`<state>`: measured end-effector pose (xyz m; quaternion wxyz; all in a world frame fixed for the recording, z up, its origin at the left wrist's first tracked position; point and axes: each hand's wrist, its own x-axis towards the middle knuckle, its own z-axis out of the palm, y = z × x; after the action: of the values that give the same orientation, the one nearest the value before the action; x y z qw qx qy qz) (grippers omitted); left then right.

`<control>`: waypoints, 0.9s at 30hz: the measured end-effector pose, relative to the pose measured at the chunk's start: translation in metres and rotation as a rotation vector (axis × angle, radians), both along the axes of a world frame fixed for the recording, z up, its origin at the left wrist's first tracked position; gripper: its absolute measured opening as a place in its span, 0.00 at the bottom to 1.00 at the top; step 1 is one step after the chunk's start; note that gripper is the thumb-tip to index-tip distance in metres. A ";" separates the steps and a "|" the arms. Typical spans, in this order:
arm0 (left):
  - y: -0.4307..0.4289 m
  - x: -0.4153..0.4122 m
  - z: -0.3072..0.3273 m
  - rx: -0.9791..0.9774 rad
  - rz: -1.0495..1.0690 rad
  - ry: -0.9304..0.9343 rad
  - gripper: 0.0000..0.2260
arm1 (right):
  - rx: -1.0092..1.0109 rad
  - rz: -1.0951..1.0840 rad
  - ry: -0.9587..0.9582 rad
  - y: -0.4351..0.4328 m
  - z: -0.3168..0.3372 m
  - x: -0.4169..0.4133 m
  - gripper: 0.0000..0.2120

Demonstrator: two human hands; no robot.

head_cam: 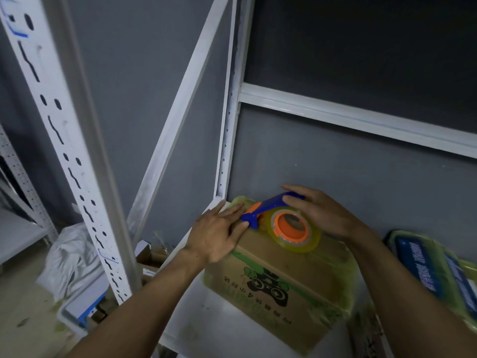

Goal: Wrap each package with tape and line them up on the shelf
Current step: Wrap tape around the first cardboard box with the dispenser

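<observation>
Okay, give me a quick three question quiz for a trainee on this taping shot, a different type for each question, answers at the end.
1. True or false: the cardboard box sits on the floor.
2. The right hand holds: A) scissors, B) the tape dispenser, C) a marker.
3. Which hand lies flat on the box, fingers straight?

Key: 1. False, it sits on the shelf. 2. B. 3. The left hand.
</observation>
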<state>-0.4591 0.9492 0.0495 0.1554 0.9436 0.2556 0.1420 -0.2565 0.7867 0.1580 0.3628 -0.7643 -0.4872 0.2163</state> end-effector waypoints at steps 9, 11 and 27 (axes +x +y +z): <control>0.000 0.004 -0.009 0.050 0.067 -0.080 0.22 | 0.164 -0.029 0.010 -0.011 -0.011 -0.007 0.22; 0.000 0.004 -0.009 0.071 0.062 -0.097 0.22 | 0.152 -0.065 0.002 -0.010 -0.010 -0.006 0.21; -0.002 0.006 -0.007 0.070 0.132 -0.118 0.22 | 0.063 -0.062 -0.014 -0.025 0.016 -0.004 0.22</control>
<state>-0.4528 0.9469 0.0429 0.1273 0.9195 0.3026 0.2164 -0.2603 0.7619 0.1736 0.3899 -0.7687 -0.4724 0.1842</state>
